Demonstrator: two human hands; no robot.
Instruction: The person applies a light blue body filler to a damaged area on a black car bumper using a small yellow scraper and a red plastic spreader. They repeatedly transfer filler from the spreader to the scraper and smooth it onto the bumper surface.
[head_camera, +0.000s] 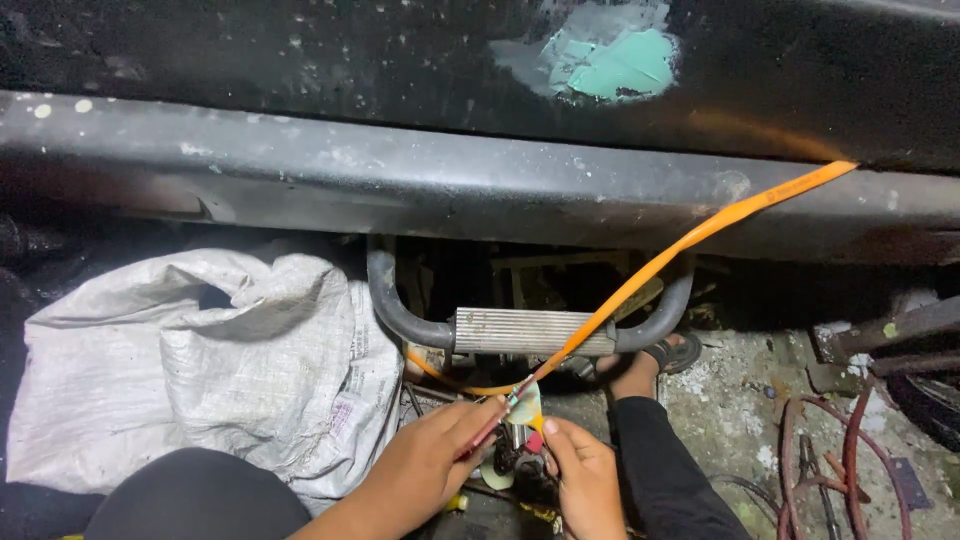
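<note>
Head view shows our left hand (425, 465) pinching the orange strap (640, 275) end at its fingertips; our right hand (580, 480) fingers pinch the small connector (515, 440) just below; joining them seems underway, needing steady alignment.

**Harsh light close in, darkness beyond**

Light comes from near the camera, falling brightly on the white sack (200, 370) and the black panel (300, 60), where it leaves a dull sheen. Under the vehicle and at the left edge everything sinks into shadow. Focus is soft; the hands (430, 465) look slightly blurred.
</note>
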